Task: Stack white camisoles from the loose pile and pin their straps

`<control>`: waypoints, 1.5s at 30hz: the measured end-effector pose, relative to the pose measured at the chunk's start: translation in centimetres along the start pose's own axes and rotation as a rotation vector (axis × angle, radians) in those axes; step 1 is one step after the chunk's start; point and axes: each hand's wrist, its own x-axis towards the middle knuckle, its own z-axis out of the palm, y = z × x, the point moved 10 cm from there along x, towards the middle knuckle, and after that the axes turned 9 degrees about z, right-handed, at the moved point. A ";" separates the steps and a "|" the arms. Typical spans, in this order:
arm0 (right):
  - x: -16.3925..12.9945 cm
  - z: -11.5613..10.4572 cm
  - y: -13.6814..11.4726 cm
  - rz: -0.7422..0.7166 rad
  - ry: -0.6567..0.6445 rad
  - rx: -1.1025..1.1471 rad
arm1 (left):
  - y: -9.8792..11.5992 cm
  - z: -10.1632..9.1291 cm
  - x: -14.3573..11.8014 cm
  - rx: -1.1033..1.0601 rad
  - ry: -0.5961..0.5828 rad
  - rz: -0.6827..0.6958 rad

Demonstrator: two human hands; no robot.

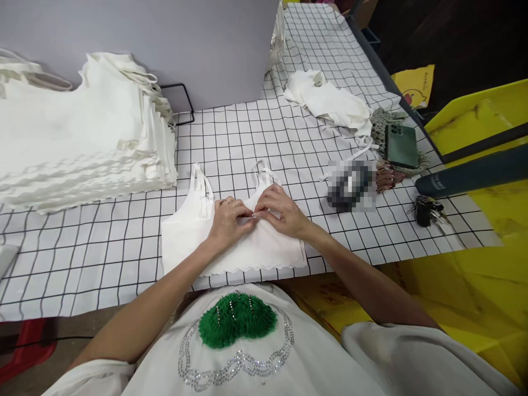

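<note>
— What sits closest to the camera?

— The person's own white top with a green fuzzy heart (237,320) ringed in rhinestones, and both bare forearms reaching forward over the near edge of the surface (103,242), which is covered in a white sheet with a black grid.

— And the hands?

— They meet over a small white camisole (185,236) lying flat near that edge, straps pointing away from the person and scalloped hem nearest. The left hand (228,218) rests on the cloth with fingers curled, their tips pressed together at the middle of the neckline. The right hand (280,212) comes in from the other side, thumb and forefinger pinching a tiny thing at the same spot; it is too small to tell what it is. The two hands touch at the fingertips.

— What lies beside them?

— To the right, a blurred dark object (352,185), then a bunch of keys (427,211) near the surface's right edge. A little farther, a dark green phone (401,146) lies on a knitted greenish piece (381,122).

— Farther back?

— On the left, a tall stack of folded white garments (82,137), well apart from the camisole. On the right, beyond the phone, a loose heap of white cloth (328,102). Behind the stack stands a grey board (165,38), with a black wire stand (181,102) at its foot. Off the surface to the right, yellow bags (474,121).
</note>
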 end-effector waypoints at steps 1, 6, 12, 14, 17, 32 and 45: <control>0.0 0.0 0.0 0.001 0.000 0.003 | 0.0 0.0 0.0 -0.004 0.003 -0.001; 0.0 -0.1 -0.2 -0.011 0.011 -0.002 | -0.1 0.0 0.0 -0.017 0.005 -0.001; 0.1 -0.1 -0.1 0.005 0.001 -0.011 | 0.0 0.0 0.0 -0.013 0.005 0.006; 0.1 -0.2 -0.2 0.005 0.007 0.005 | 0.0 0.0 0.0 -0.008 0.005 0.005; 0.1 -0.2 -0.4 -0.013 0.014 0.011 | 0.0 0.0 0.0 -0.005 0.002 0.005; 0.0 -0.2 -0.3 -0.027 0.022 -0.009 | 0.3 0.0 0.0 0.053 -0.010 0.022; -0.2 -0.1 -0.7 -0.082 0.006 -0.087 | 0.2 0.1 0.0 0.075 -0.018 0.029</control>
